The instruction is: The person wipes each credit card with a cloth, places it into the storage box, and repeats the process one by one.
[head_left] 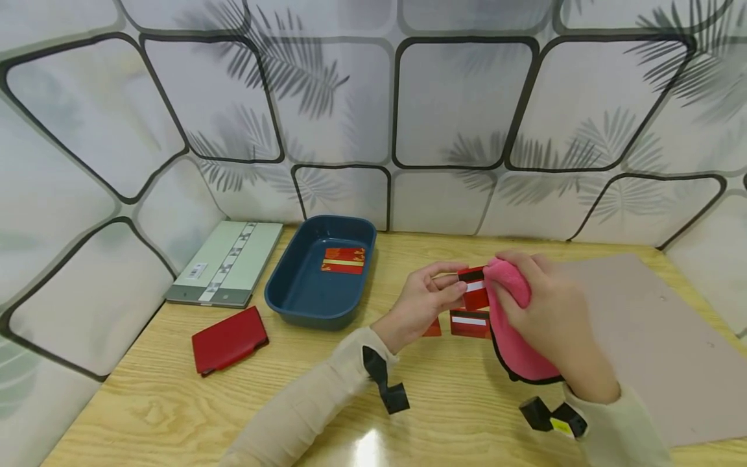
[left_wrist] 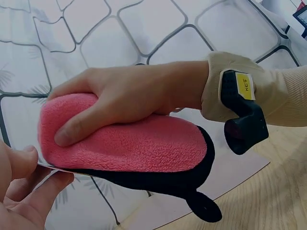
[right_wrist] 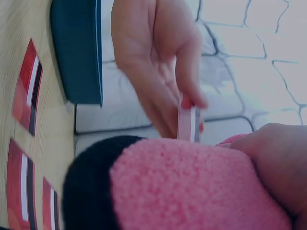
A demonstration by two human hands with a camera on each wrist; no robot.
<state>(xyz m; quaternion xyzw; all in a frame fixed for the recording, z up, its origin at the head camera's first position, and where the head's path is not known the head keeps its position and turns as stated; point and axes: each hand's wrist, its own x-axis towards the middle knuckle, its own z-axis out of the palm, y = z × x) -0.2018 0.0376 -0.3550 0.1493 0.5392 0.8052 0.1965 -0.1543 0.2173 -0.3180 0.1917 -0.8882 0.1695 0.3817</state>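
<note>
My left hand [head_left: 423,298] pinches a red card [head_left: 477,299] with a black stripe and a white strip, holding it up over the table. My right hand [head_left: 554,314] grips a pink fleecy cleaning pad [head_left: 519,340] with black edging, folded over at its top. That pad [left_wrist: 144,146] meets the edge of the card in the left wrist view, and a black loop [left_wrist: 205,207] hangs from its end. Below the hands lie more red cards with similar stripes, among them one card [head_left: 469,329] partly behind the pad. The right wrist view shows several cards [right_wrist: 19,187] on the wood.
A dark blue tray [head_left: 273,288] stands left of the hands, with a red and gold card [head_left: 343,261] inside. Further left are a pale green notebook [head_left: 224,266] and a red wallet [head_left: 229,340]. A greyish board [head_left: 653,350] covers the table's right side. Patterned fabric [head_left: 467,104] hangs behind.
</note>
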